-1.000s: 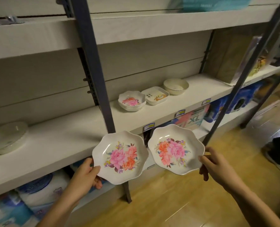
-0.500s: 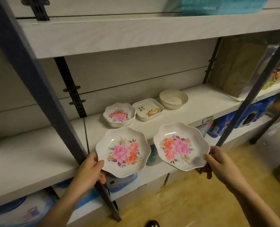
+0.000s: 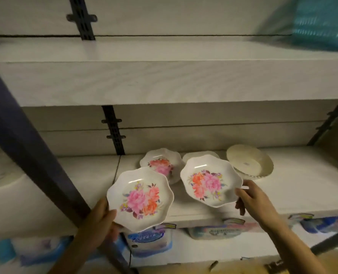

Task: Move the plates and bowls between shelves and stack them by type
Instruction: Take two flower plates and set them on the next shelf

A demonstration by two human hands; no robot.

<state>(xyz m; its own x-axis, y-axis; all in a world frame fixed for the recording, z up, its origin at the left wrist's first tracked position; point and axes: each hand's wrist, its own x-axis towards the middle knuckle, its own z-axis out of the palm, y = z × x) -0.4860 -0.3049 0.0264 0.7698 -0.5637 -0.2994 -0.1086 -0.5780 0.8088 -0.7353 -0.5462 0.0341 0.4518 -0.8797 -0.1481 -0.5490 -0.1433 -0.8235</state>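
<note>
Left hand point(image 3: 101, 214) is pinching a scalloped floral plate point(image 3: 140, 198) at its seven o'clock rim, thumb on top, fingers going underneath. Right hand point(image 3: 253, 198) is pinching a second floral plate point(image 3: 210, 181) at its four o'clock rim, thumb lying along the lip. Both plates are being held face up over the front part of the middle shelf point(image 3: 292, 184), apart from each other; whether either is touching the shelf cannot be told.

A stack of matching floral plates point(image 3: 160, 165) is sitting on that shelf at one o'clock of the left plate. At the stack's three o'clock a pale square dish point(image 3: 199, 155) is showing, mostly hidden behind the right plate, and a cream bowl point(image 3: 249, 161) is sitting beyond it.

Assessment: sorting is judged partly done. The floral type is already gathering into one pile, and the two carried plates are awaiting placement on it. The square dish and the bowl are standing singly, with no partners in view
</note>
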